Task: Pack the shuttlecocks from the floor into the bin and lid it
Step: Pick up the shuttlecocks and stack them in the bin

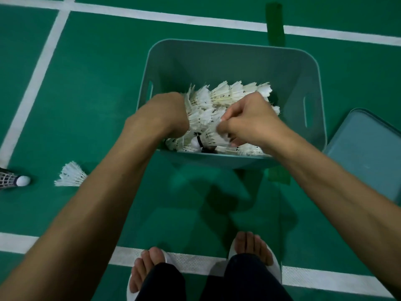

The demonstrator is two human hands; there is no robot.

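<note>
head view: the teal bin (238, 61) stands open-topped on the green court floor (97, 83) just ahead of the person's feet, with a heap of white feathered shuttlecocks (227, 92) filling its near half. both hands reach down into it. the left hand (167, 114) is bent at the wrist against the left side of the heap, feathers touching its knuckles. its fingers are turned under and hidden, so i cannot tell whether they grasp anything. the right hand (249, 118) sits over the right of the heap, fingers curled and pinching feather tips at the middle of the pile, between the two hands. the lid (366, 153), the same teal, lies flat on the floor just beside the bin's right wall, partly cut by the frame edge. two more lie outside, well to the left of the left forearm: a white loose shuttlecock (70, 174) on its side, and farther left a dark-skirted shuttlecock (13, 180) with a white cork. white court lines (43, 68) cross the floor. the feet wear white slippers (275, 268) and stand on the near line.
</note>
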